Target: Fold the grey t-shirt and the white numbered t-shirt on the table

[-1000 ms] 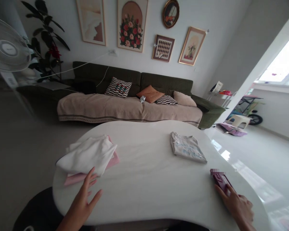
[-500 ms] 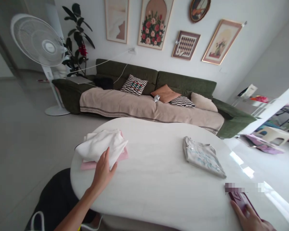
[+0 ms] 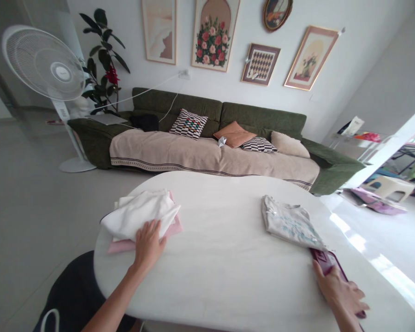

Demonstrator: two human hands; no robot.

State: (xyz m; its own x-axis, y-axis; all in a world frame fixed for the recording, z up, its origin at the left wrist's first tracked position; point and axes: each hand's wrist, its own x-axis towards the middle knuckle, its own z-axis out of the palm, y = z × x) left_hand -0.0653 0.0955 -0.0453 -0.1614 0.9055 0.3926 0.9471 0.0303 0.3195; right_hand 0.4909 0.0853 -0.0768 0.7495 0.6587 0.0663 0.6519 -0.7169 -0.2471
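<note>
My left hand (image 3: 148, 244) lies flat with fingers stretched out on the near edge of a rumpled white garment (image 3: 138, 214). Under that garment a pink piece of clothing (image 3: 121, 246) sticks out. At the lower right, my right hand (image 3: 339, 288) grips a phone in a dark red case (image 3: 327, 261), thumb along its left side. The phone's far end meets the near corner of a folded grey T-shirt (image 3: 292, 223) with a pale blue print. Part of the phone is hidden beneath the fingers.
The white oval table (image 3: 217, 276) bears all the clothing. Behind it stands a green sofa (image 3: 266, 115) with a beige cover and several cushions. A white floor fan (image 3: 60, 71) stands at left, and a dark rounded seat (image 3: 76, 290) is at lower left.
My right hand has moved left and away from me with the phone, up to the grey T-shirt. My left hand has settled flatter on the white garment. The view has shifted slightly.
</note>
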